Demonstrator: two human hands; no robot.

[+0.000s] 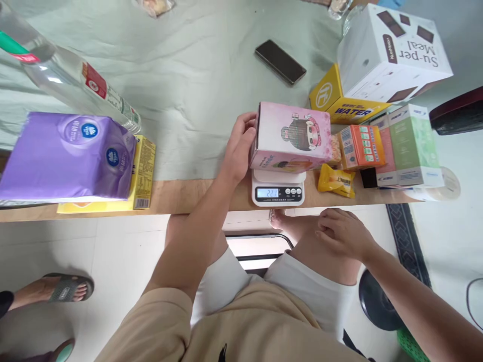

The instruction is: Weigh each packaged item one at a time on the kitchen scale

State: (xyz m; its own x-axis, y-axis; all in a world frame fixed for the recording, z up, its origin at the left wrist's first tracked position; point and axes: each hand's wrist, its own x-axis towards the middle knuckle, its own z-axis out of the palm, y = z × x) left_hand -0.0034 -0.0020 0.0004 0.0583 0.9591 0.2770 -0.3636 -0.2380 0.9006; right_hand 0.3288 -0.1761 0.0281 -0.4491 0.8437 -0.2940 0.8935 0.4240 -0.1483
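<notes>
Center: pink box point(290, 136), smooth printed card; scale point(278, 194), smooth white plastic. Left: purple pack point(64, 161), glossy film. Top: wrinkled matt cloth point(196, 75).

Scale point(278, 195) with “221”, yellow box point(339, 104) “WATER”, white box point(390, 58) “Su-per Meal”

Pale tiled floor point(124, 256) — pale-green cloth point(188, 75) over wood-edged table point(181, 193).

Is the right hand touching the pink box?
No, the left hand touches the pink box; the right hand rests on the leg.
</notes>
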